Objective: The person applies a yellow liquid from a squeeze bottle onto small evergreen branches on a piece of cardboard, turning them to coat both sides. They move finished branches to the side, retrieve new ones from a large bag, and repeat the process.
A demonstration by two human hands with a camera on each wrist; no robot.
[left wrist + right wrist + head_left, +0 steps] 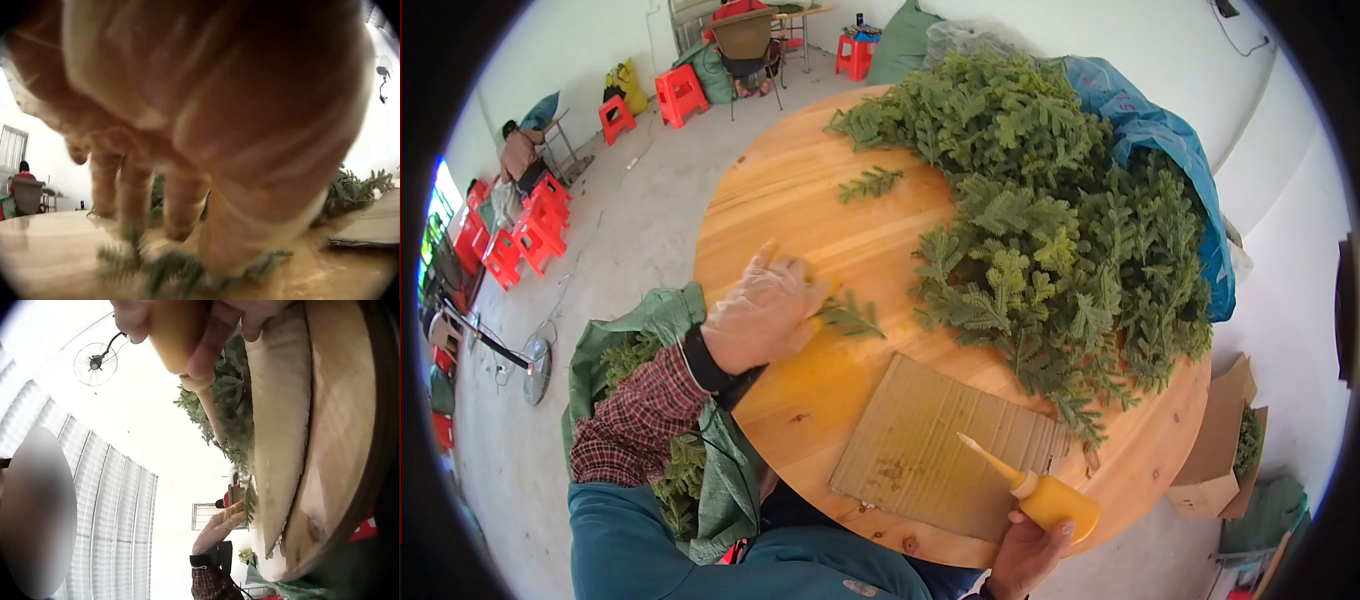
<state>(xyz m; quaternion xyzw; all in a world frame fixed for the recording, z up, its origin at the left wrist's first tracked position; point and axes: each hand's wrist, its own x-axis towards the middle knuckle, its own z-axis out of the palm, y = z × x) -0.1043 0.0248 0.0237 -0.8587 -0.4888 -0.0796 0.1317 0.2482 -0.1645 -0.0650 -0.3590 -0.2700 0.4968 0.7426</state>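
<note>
My left hand (765, 305), in a thin clear glove, is low over the round wooden table and holds a small fir sprig (852, 317) between thumb and fingers. In the left wrist view the fingers point down and the sprig (169, 269), partly blurred, lies across the wood beneath the thumb. Yellow shows at the fingertips. My right hand (1028, 560) grips a yellow squeeze bottle (1055, 505) with a long pointed nozzle, at the table's near edge. The nozzle leans up and left over a flat cardboard sheet (945, 440) with brownish stains.
A big heap of fir branches (1040, 230) spills from a blue bag (1170, 140) over the table's right side. Another sprig (870, 184) lies farther back. A green sack (725, 480) with greenery is at my left arm. A cardboard box (1215, 450) stands beyond the right edge.
</note>
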